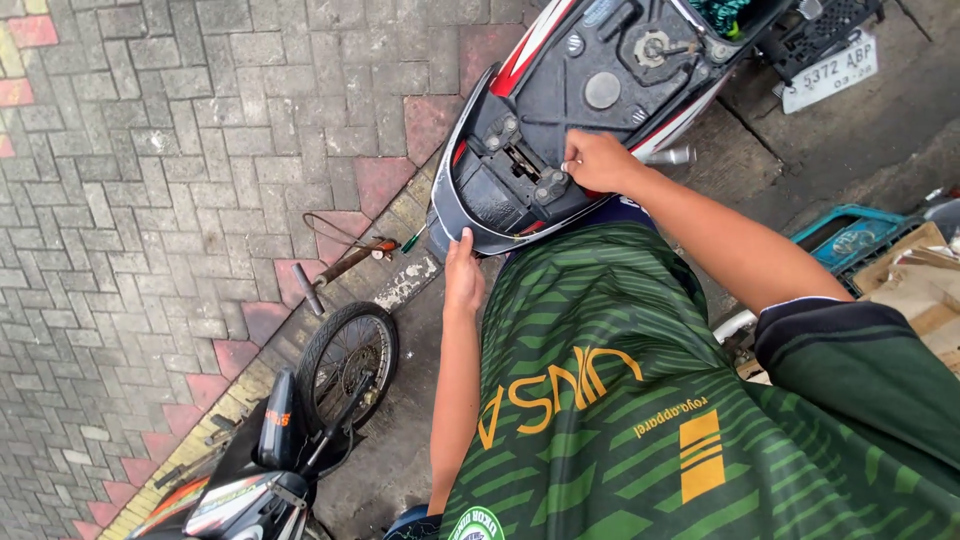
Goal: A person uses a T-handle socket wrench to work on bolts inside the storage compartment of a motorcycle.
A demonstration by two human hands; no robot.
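black plastic, ribbed and matt, fills the open under-seat bay of the motorbike tail (560, 120) in the upper middle of the frame, ringed by a glossy grey, white and red cowl. the right hand (598, 160) sits at the bay's lower right edge, its fingers curled together and pinching something small near the latch bracket (520, 160); what it pinches is too small to tell. the left hand (463, 272) lies just below the tail's rear rim, fingers pressed together and extended, tips touching the grey edge.

judging by looks, the cowl is thin moulded plastic: light, a bit springy, slick on the painted faces and liable to crack at its clips if twisted. the rolled rear rim where the left hand rests seems the safest hold, with the metal bracket as the stiff point.

left of centre, on the brick paving (150, 200), lie a t-handle wrench (335, 270) and a green-handled screwdriver (413, 239). another bike's front wheel (347, 362) stands at lower left.
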